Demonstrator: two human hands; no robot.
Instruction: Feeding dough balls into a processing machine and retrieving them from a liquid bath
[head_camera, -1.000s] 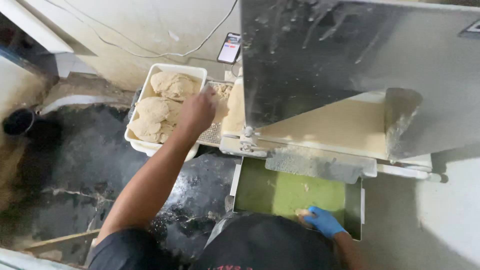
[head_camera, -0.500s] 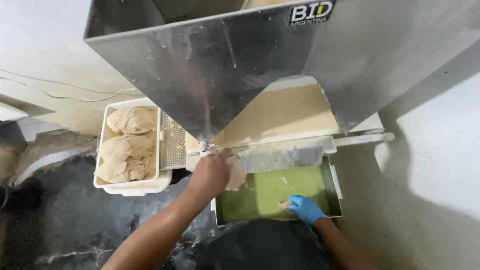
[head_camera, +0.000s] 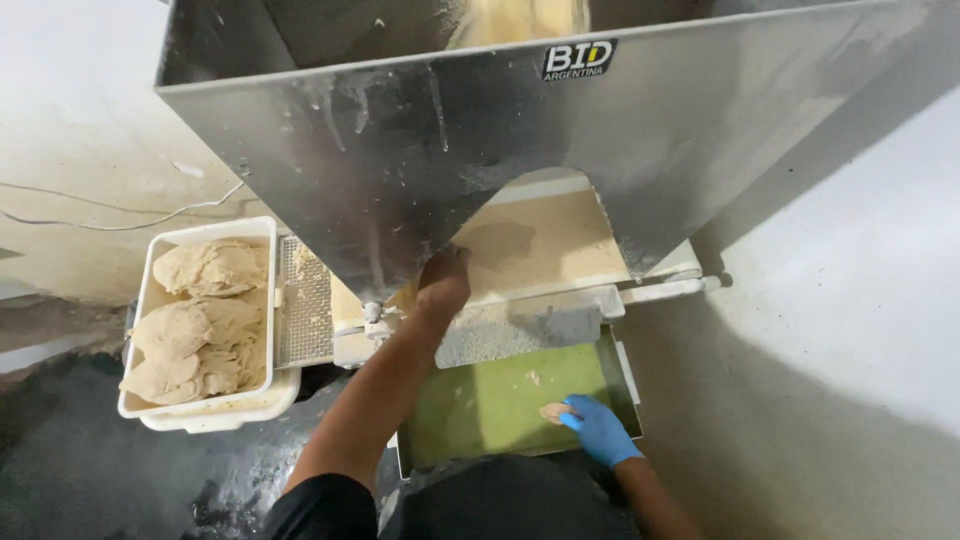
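Left hand: the bare left hand (head_camera: 442, 283) reaches up under the lower left edge of the big metal hopper (head_camera: 420, 150), just above the grey roller (head_camera: 520, 335). The fingers are hidden behind the hopper edge, so I cannot tell if they are wide, narrow or holding something.

Right hand: the right hand (head_camera: 598, 428) wears a blue glove and rests on the green belt (head_camera: 500, 400), near its right edge. Its fingers are curled narrow around a small pale dough piece (head_camera: 553, 412), which lies on the belt and touches the fingertips.

Dough piece: it is on the right part of the green belt, close to the near edge, half covered by the glove.

Green belt: it sits in a metal frame under the roller; a few small crumbs lie in its middle.

Beige belt: a beige sloping belt (head_camera: 540, 245) runs up behind the roller, below the hopper opening.

White tub: a white plastic tub (head_camera: 205, 330) stands left of the machine, just beside a metal grid (head_camera: 305, 305). It holds several large lumps of dough (head_camera: 195, 320).

Floor: the floor (head_camera: 90, 470) below the tub is dark and looks wet.

Wall: a thin cable (head_camera: 130, 222) runs along the pale wall behind the tub.
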